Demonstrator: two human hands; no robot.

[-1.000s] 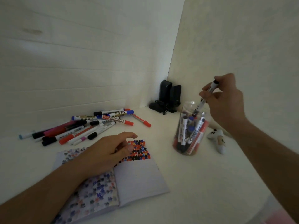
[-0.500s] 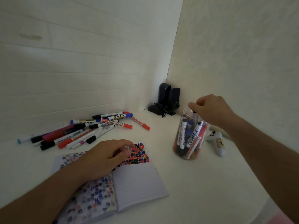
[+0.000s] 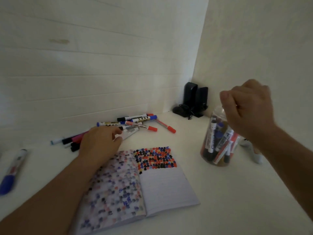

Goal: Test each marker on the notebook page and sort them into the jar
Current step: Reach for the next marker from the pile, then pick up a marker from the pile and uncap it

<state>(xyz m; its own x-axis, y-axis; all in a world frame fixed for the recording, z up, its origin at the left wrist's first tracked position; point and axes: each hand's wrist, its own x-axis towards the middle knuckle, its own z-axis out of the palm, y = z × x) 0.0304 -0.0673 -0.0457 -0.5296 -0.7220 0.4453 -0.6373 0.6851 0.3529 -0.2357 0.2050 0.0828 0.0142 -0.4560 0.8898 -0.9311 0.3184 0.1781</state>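
An open notebook (image 3: 162, 187) lies on the white desk, its pages dotted with red, blue and black marks. A pile of markers (image 3: 135, 123) lies behind it near the wall. My left hand (image 3: 100, 143) hovers over the pile's near end, fingers relaxed and reaching at a white marker (image 3: 129, 133), holding nothing. At the right stands a clear jar (image 3: 218, 143) with several markers upright inside. My right hand (image 3: 247, 107) hangs above the jar's mouth with fingers curled and nothing in them.
A blue-capped marker (image 3: 12, 172) lies alone at the far left. Two black speakers (image 3: 194, 100) stand in the wall corner. A small white object (image 3: 254, 151) lies behind the jar on the right. Walls close the desk at the back and right.
My right hand lowered the marker into the jar, let go and rose empty. My left hand left the notebook page and moved up to the marker pile.
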